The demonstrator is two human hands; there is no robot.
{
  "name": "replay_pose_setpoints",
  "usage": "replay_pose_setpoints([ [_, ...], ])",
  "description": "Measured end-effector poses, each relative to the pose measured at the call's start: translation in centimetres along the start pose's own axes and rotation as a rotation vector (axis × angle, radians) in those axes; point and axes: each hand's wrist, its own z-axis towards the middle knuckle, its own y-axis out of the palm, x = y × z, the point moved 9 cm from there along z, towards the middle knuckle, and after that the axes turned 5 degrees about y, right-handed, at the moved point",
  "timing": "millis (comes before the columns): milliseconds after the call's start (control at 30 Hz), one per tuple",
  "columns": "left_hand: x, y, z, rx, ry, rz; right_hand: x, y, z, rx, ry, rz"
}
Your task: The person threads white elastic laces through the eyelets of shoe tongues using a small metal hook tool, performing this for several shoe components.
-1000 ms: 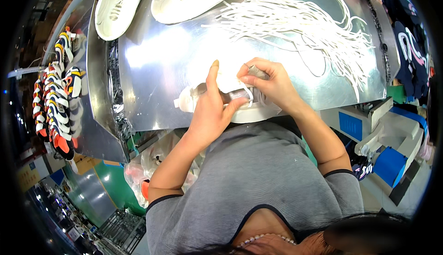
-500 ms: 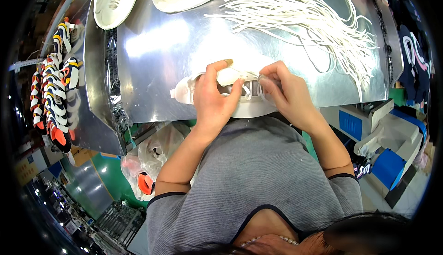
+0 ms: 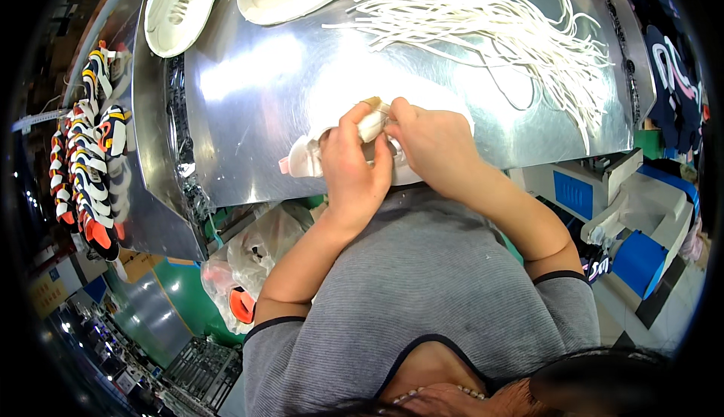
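Note:
A white shoe [image 3: 303, 156] lies on its side across the near edge of the metal table, toe or heel end pointing left. My left hand [image 3: 351, 172] grips its upper, thumb and forefinger curved around the tongue and lace opening. Close beside it, my right hand [image 3: 437, 145] is closed in a pinch at the tongue, on what looks like a white shoelace, mostly hidden by the fingers. The two hands' fingertips nearly meet. Much of the shoe is covered by both hands.
A pile of loose white shoelaces [image 3: 505, 36] spreads over the far right of the metal table [image 3: 256, 138]. Two white shoes [image 3: 179, 10] lie at the far left. Colourful shoe parts [image 3: 89, 160] hang in rows left of the table. A plastic bag [image 3: 253, 255] sits below its front edge.
My right hand has moved left and inward from the shoe's right side to the tongue, turning its back upward. My left hand keeps its grip on the shoe.

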Motion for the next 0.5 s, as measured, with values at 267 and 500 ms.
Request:
replay_pose_setpoints([
  [267,-1.8,0.7,0.3,-0.035,-0.147,-0.150,1.4,-2.0,-0.4,-0.031,0.008,0.193],
  [500,-1.2,0.6,0.7,0.006,-0.093,-0.117,3.0,-3.7,-1.8,-0.123,0.201,0.295],
])
